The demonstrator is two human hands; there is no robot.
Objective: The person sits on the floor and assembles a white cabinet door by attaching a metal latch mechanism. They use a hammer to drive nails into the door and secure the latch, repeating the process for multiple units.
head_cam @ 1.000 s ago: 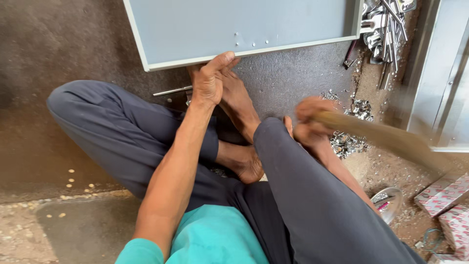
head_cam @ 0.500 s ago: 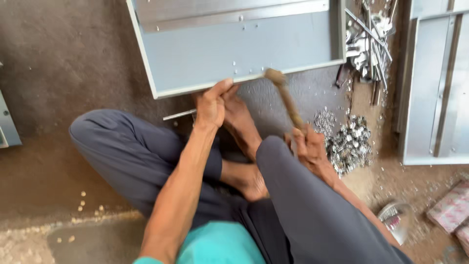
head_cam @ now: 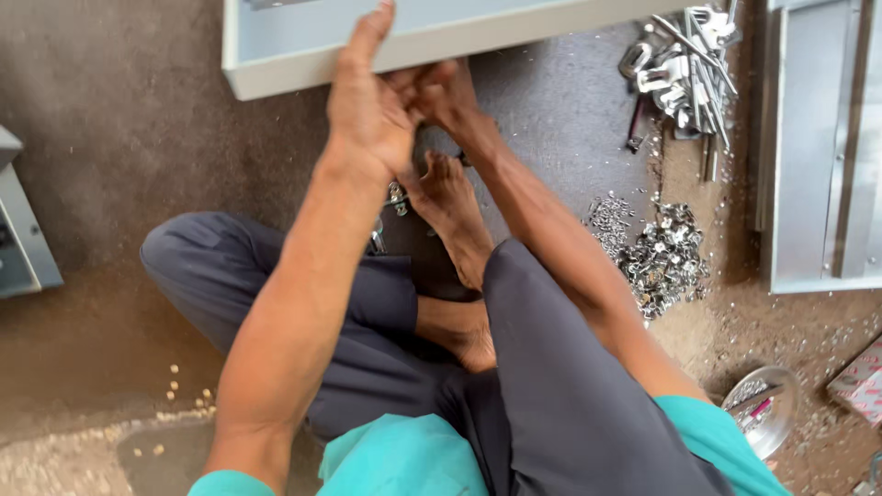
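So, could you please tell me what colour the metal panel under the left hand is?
The metal panel is pale grey-blue, seen in the head view, with the left hand on its edge.

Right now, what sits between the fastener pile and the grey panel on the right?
Nothing but bare dusty floor between the fastener pile and the grey panel, per the head view.

- heap of small shiny metal clips lying on the dark grey floor, at the right.
- pile of longer silver metal brackets and rods near the top right, well above the clips.
- pale grey sheet-metal tray flat at the right edge.
- round shallow metal dish at lower right, with small parts inside.
- red-and-white patterned cardboard box just beside the dish.
- grey metal box corner at the left edge.
- pale crumbs scattered at lower left.
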